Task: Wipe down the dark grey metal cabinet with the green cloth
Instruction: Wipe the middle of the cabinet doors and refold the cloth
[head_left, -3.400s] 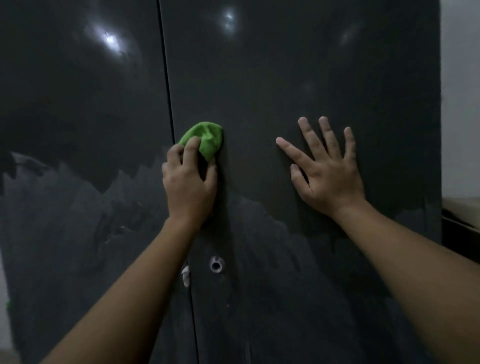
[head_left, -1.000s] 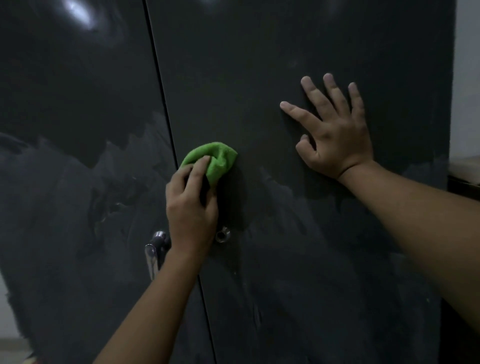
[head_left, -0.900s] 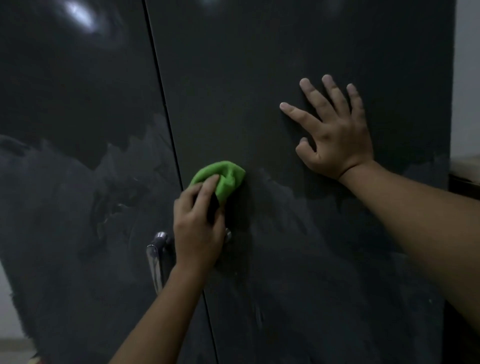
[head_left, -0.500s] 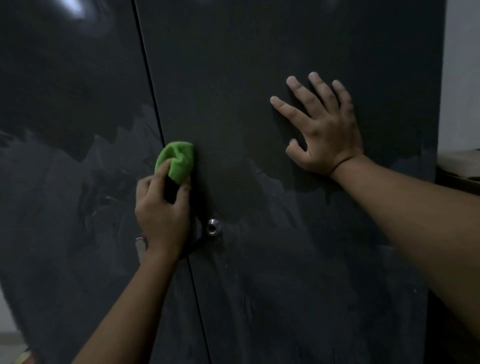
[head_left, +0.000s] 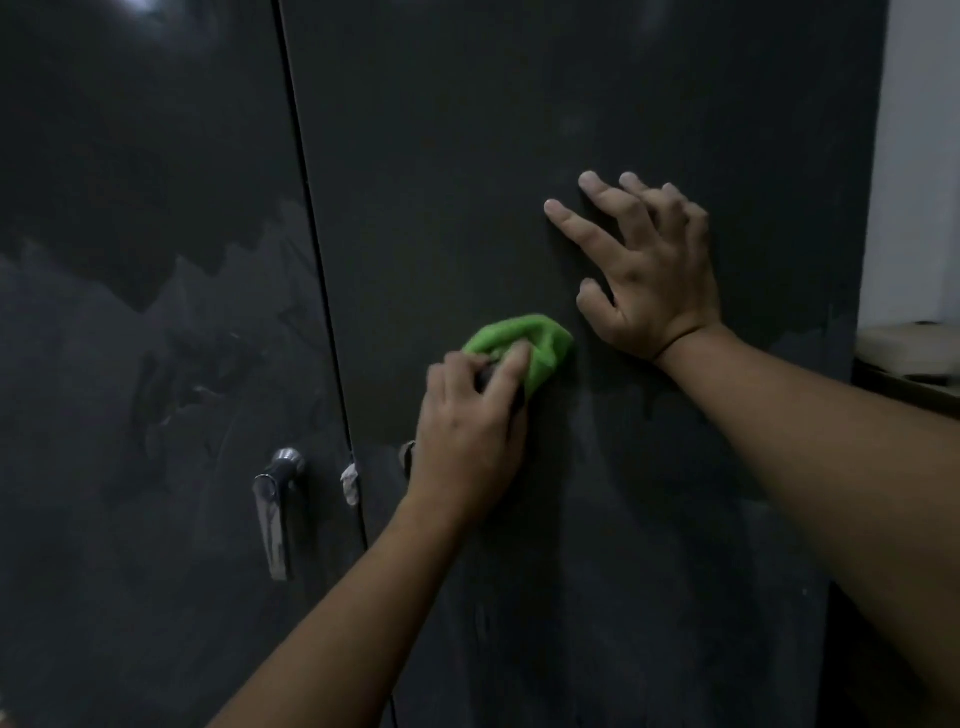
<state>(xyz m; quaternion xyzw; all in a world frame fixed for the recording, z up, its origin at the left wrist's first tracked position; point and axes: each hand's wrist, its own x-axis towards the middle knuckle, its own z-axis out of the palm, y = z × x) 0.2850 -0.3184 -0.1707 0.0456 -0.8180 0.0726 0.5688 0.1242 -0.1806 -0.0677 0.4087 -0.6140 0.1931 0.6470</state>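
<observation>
Green cloth (head_left: 524, 345), bunched in the left hand (head_left: 470, 441), scrubs the cabinet (head_left: 467, 156) door mid-wipe. Right hand (head_left: 644, 280) braces, fingers spread. Next, I judge, sweep lower.

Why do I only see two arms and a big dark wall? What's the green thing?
The camera sits on a person's head and looks down and forward, so you see only their own arms. The dark wall is really a metal cabinet with two doors. On the left door is a shiny handle. The left hand is squeezing a green cloth and pressing it on the right door to wipe it. The right hand holds nothing; its spread fingers lean on the same door, just beside the cloth. The greyer patches lower down may be dust or wipe marks; it is too dim to tell which.
</observation>
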